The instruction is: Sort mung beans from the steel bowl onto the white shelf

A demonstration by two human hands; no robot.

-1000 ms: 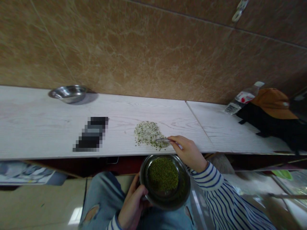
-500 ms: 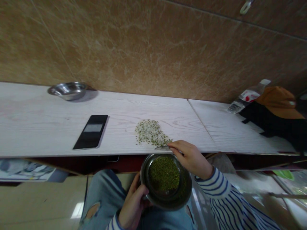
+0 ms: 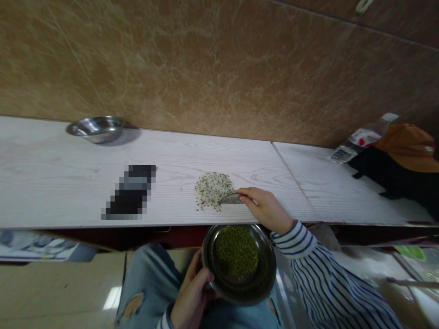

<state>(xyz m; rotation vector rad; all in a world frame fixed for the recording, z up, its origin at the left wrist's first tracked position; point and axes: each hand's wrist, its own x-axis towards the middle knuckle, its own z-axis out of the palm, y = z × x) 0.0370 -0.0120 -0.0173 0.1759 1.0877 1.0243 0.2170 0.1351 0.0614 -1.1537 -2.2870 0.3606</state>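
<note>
Head view: the right hand (image 3: 265, 210) pinches a metal spoon (image 3: 230, 198), its tip laid against the mung bean pile (image 3: 211, 189) on the surface (image 3: 51, 183). The left hand (image 3: 192, 292) grips a bean-filled steel bowl (image 3: 267, 278) just below the surface's edge.

You are looking at two steel bowls: the far bowl (image 3: 96, 129) on the table (image 3: 51, 173) and the near bowl (image 3: 264, 278) at your lap. You are seeing two lots of green beans: one pile (image 3: 211, 188) on the table, one heap (image 3: 236, 249) in the near bowl. You are holding one spoon (image 3: 230, 198). You are also facing one blurred dark device (image 3: 129, 191), one plastic bottle (image 3: 363, 137), one orange cap (image 3: 408, 146) and one black bag (image 3: 394, 180).
</note>
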